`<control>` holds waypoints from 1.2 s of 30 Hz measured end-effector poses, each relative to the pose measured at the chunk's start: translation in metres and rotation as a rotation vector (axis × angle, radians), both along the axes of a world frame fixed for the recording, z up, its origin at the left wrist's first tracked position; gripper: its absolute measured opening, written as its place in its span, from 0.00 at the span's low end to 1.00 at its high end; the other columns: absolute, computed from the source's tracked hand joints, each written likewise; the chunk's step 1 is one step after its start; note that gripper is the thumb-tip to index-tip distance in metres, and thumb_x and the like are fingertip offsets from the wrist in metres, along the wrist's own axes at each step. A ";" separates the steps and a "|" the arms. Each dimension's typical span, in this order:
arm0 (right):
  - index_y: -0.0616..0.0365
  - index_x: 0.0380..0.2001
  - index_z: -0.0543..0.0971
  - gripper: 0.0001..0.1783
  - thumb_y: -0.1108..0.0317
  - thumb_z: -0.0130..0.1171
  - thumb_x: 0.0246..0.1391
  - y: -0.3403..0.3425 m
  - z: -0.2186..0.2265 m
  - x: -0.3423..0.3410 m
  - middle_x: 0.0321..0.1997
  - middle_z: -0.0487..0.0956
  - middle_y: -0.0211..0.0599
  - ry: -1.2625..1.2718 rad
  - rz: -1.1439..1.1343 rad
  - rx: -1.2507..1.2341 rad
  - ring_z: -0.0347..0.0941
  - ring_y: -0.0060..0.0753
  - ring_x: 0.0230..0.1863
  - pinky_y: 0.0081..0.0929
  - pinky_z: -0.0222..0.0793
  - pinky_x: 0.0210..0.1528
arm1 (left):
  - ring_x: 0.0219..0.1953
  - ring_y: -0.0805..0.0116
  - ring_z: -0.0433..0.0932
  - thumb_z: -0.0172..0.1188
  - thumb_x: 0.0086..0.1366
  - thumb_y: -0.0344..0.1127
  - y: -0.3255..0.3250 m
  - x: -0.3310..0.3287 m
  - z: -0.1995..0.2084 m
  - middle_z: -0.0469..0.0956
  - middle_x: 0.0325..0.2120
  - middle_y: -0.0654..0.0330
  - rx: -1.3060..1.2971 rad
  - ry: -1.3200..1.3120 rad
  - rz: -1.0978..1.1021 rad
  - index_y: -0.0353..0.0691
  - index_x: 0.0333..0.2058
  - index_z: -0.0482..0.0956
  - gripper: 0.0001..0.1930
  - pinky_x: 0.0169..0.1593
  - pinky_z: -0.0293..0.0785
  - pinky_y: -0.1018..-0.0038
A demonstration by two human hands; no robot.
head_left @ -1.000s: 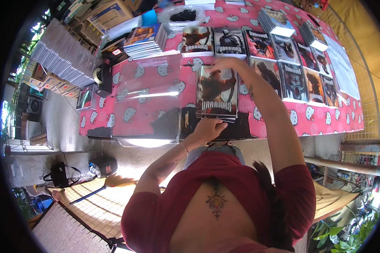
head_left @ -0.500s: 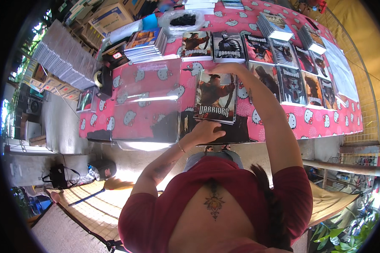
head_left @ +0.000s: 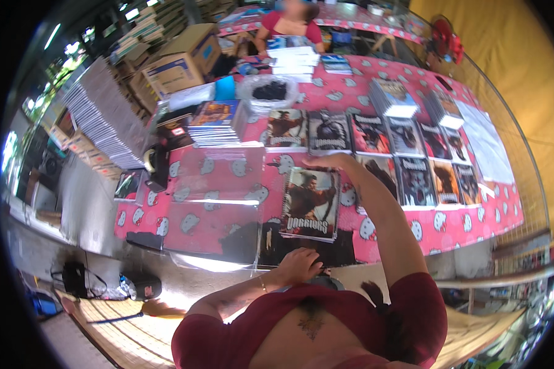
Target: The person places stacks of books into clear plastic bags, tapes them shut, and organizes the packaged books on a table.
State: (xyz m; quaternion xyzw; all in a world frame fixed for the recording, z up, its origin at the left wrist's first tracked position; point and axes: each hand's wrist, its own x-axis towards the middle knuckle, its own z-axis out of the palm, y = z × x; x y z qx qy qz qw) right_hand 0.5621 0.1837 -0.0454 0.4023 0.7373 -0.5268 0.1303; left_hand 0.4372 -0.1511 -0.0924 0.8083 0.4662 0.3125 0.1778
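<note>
A small stack of spiral notebooks lies in front of me, with an archer on the top cover and its coil on the left side. My right hand is at the stack's far edge, fingers stretched to the left; whether it touches the notebooks is hard to tell. Just short of the stack, at the table's near edge, my left hand is apart from it, fingers loosely spread and holding nothing. Under the stack's near end is a black sheet. Clear plastic sheets lie to the left.
Notebooks with varied covers stand in rows beyond and right of my hands on the pink tablecloth. A tape dispenser and a tall notebook stack are left. Across the table sits a person behind white booklets.
The view has tilted up, bringing the person across the table into sight. My left hand has drawn back from the stack's near edge toward me. The right hand stays at the far edge.
</note>
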 end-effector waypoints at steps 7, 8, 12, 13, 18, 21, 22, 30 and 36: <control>0.54 0.67 0.63 0.57 0.18 0.36 0.50 0.007 -0.018 -0.014 0.72 0.59 0.49 -0.015 0.099 -0.040 0.54 0.45 0.73 0.43 0.53 0.69 | 0.36 0.45 0.80 0.55 0.64 0.40 0.043 0.003 0.001 0.81 0.29 0.46 -0.324 0.033 0.108 0.37 0.33 0.80 0.12 0.41 0.76 0.53; 0.55 0.67 0.64 0.57 0.18 0.35 0.51 0.012 -0.018 -0.017 0.72 0.60 0.49 -0.002 0.098 -0.031 0.54 0.45 0.72 0.43 0.53 0.69 | 0.37 0.45 0.79 0.56 0.64 0.40 0.045 0.004 0.004 0.80 0.30 0.46 -0.351 0.042 0.131 0.37 0.31 0.80 0.12 0.42 0.75 0.54; 0.60 0.59 0.74 0.53 0.21 0.32 0.56 0.023 -0.013 -0.005 0.63 0.72 0.52 0.061 -0.213 0.265 0.66 0.44 0.65 0.38 0.58 0.65 | 0.36 0.50 0.81 0.60 0.62 0.40 0.039 -0.019 0.014 0.80 0.27 0.49 -0.469 -0.019 -0.215 0.35 0.33 0.81 0.12 0.40 0.76 0.59; 0.65 0.51 0.78 0.47 0.27 0.40 0.60 0.028 -0.037 0.023 0.53 0.79 0.49 0.360 -0.460 0.439 0.72 0.42 0.55 0.36 0.62 0.61 | 0.37 0.55 0.82 0.60 0.64 0.43 0.045 -0.030 0.048 0.83 0.29 0.52 -0.500 -0.180 -0.413 0.34 0.36 0.82 0.15 0.43 0.76 0.61; 0.55 0.64 0.68 0.39 0.38 0.52 0.60 -0.100 -0.048 0.059 0.66 0.68 0.42 0.688 -0.940 0.337 0.61 0.35 0.66 0.34 0.54 0.67 | 0.49 0.62 0.78 0.61 0.66 0.41 0.131 -0.092 0.029 0.80 0.43 0.49 -0.457 -0.636 0.560 0.36 0.55 0.72 0.23 0.55 0.72 0.67; 0.49 0.66 0.64 0.39 0.41 0.58 0.58 -0.144 -0.072 0.056 0.64 0.69 0.38 0.800 -1.149 -0.202 0.63 0.36 0.64 0.38 0.60 0.63 | 0.56 0.60 0.71 0.65 0.63 0.42 0.161 -0.074 0.002 0.72 0.54 0.49 -0.637 -0.944 0.323 0.35 0.64 0.60 0.35 0.59 0.68 0.67; 0.47 0.67 0.63 0.39 0.42 0.60 0.57 -0.154 -0.080 0.054 0.62 0.70 0.37 0.795 -1.190 -0.283 0.65 0.36 0.62 0.39 0.63 0.61 | 0.59 0.60 0.69 0.66 0.62 0.43 0.161 -0.065 0.006 0.69 0.57 0.50 -0.769 -1.095 0.174 0.36 0.66 0.57 0.39 0.60 0.68 0.67; 0.58 0.60 0.64 0.38 0.55 0.69 0.52 -0.148 -0.037 0.030 0.53 0.74 0.39 0.746 -1.029 -0.215 0.71 0.32 0.51 0.32 0.69 0.52 | 0.41 0.65 0.74 0.61 0.53 0.31 0.173 -0.090 -0.015 0.70 0.35 0.60 -1.057 -1.231 0.309 0.39 0.53 0.66 0.27 0.46 0.75 0.68; 0.66 0.66 0.58 0.50 0.41 0.63 0.54 -0.124 -0.082 0.052 0.61 0.69 0.54 0.707 -0.999 0.451 0.62 0.50 0.65 0.39 0.54 0.67 | 0.40 0.62 0.80 0.62 0.60 0.37 0.178 -0.082 -0.014 0.79 0.40 0.50 -0.450 -0.749 0.467 0.34 0.55 0.68 0.26 0.42 0.78 0.70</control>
